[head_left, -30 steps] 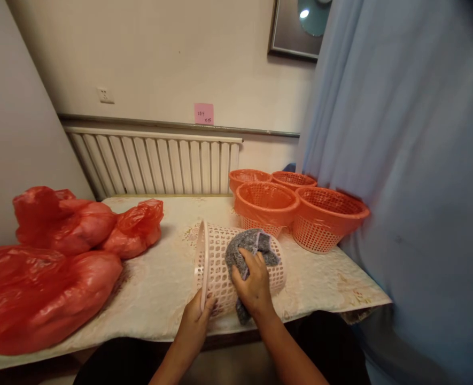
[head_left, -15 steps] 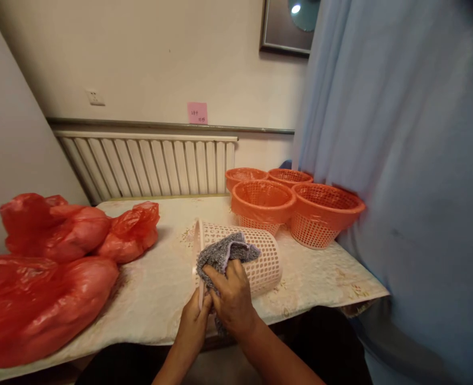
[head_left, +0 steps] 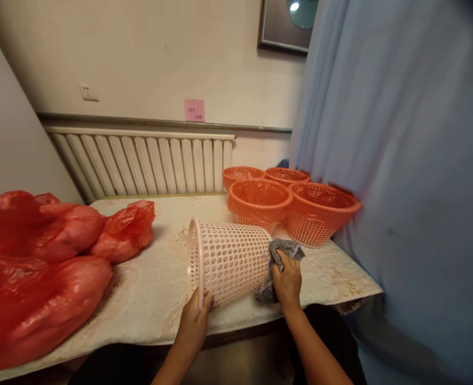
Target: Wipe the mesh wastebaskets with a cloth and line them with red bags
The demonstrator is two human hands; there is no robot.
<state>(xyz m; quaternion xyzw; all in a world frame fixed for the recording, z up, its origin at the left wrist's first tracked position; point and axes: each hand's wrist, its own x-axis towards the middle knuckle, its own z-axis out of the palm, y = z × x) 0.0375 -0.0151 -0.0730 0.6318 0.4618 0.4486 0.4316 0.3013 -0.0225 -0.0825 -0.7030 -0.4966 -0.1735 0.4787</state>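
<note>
Left: bulging translucent red plastic bags (head_left: 39, 305) lie on a pale, floral-covered bench (head_left: 152, 305). Centre: the left hand (head_left: 194, 319), its grip holding the rim, steadies a pale pink, round plastic mesh basket (head_left: 234, 262) tipped on its side at the bench's front. The right hand (head_left: 288, 280), its grip holding a bunched grey fabric cloth (head_left: 286, 247), is at the basket's base end. Behind and rightward stand four round mesh baskets with red plastic liners (head_left: 318, 227). Far right: a blue fabric curtain (head_left: 420, 187).

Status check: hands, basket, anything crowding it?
Left hand gripping pale basket at rim. Right hand holding gray cloth at base end. Basket tipped sideways. Red-lined baskets close behind.
</note>
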